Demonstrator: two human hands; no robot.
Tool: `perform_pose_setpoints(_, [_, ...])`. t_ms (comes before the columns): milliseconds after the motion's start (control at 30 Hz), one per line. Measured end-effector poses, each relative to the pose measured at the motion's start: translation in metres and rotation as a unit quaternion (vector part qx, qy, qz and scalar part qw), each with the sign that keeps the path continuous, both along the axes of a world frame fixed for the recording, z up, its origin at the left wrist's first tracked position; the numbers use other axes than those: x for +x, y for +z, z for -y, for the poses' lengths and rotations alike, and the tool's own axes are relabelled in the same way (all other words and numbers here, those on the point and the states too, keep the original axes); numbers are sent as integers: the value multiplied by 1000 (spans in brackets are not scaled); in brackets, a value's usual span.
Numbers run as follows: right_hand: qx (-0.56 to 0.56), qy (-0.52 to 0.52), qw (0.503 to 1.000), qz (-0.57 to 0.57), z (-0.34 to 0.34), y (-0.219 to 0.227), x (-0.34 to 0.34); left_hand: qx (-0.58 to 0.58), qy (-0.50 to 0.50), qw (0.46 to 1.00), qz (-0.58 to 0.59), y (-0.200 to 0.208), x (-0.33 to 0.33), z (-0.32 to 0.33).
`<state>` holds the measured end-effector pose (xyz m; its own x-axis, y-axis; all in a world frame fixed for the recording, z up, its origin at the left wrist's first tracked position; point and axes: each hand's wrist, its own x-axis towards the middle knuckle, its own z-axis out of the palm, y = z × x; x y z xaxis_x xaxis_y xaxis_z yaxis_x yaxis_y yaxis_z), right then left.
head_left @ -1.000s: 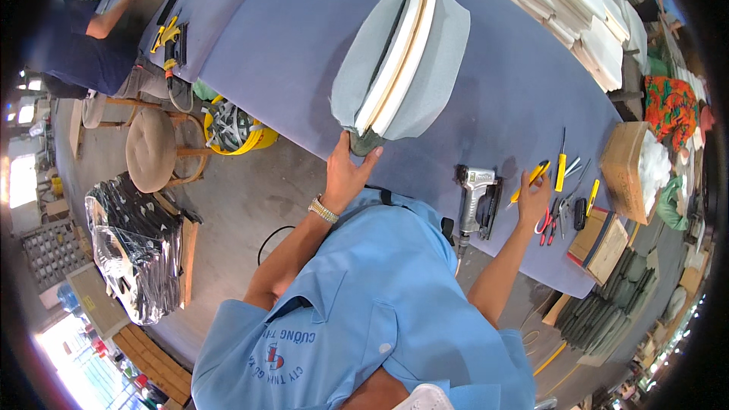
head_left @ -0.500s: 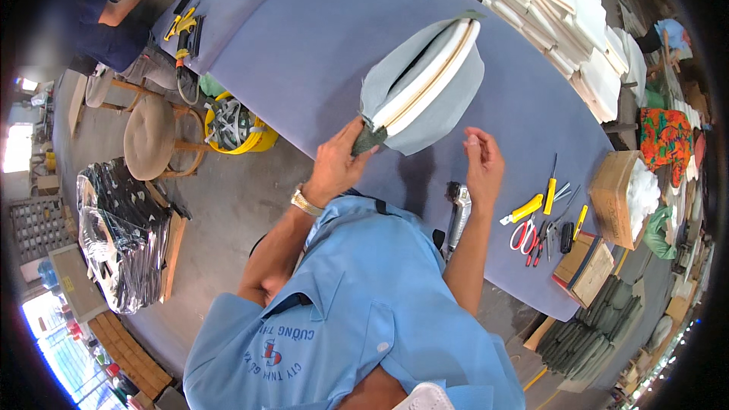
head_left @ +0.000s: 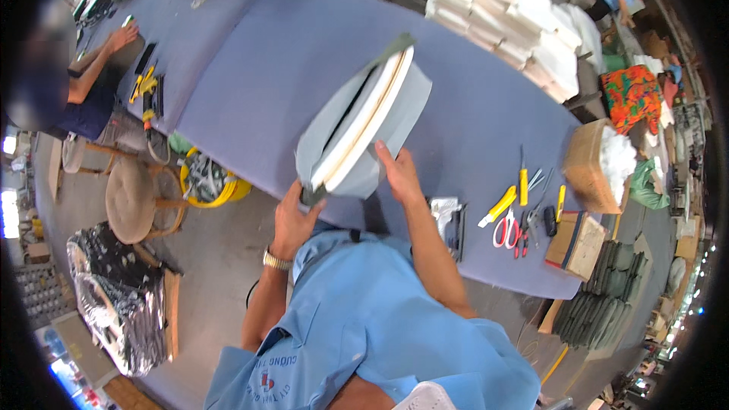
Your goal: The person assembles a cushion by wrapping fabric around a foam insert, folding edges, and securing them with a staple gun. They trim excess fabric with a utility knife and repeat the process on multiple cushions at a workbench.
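A seat cushion (head_left: 363,129) stands tilted on its edge above the blue-grey table, with white foam layers and a thin tan board edge between them. Grey fabric (head_left: 412,99) flares out on both sides of the foam, and a dark green flap shows at each end. My left hand (head_left: 295,220), with a watch on its wrist, is closed around the near end at the green flap. My right hand (head_left: 401,173) grips the fabric on the near right side, thumb against it; some of its fingers are hidden.
Right of my arm lie a yellow cutter (head_left: 501,203), red-handled scissors (head_left: 506,232), a screwdriver (head_left: 523,186) and pliers. A metallic tool (head_left: 446,220) lies by the near edge. White foam pads (head_left: 493,19) are stacked beyond. A co-worker (head_left: 57,83) sits at left.
My right hand has come from the table's right side onto the cushion's fabric. The cushion appears lower and farther left in view; the whole view has shifted. My left hand keeps its hold.
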<state>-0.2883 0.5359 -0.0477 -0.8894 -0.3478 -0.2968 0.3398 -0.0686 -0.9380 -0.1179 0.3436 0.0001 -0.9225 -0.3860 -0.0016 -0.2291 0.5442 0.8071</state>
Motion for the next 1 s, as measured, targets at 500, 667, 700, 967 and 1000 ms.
perform_pose_setpoints(500, [154, -63, 984, -62, -42, 3, -57, -41, -130, 985, -103, -23, -24, -9])
perform_pose_setpoints(667, [210, -196, 874, -391, -21, 35, -40, 17, -104, 994, -41, -10, -22, 8])
perform_pose_setpoints(700, [209, -133, 904, -349, -12, 60, -34, 14, -82, 996, -38, -15, -17, 9])
perform_pose_setpoints(967, [231, 254, 899, -273, 65, 125, 40, 12, 10, 992, -129, -26, -1, -3])
perform_pose_setpoints(1000, [284, 268, 873, -292, 74, 127, 46, 12, 15, 990, -142, -32, 1, -5])
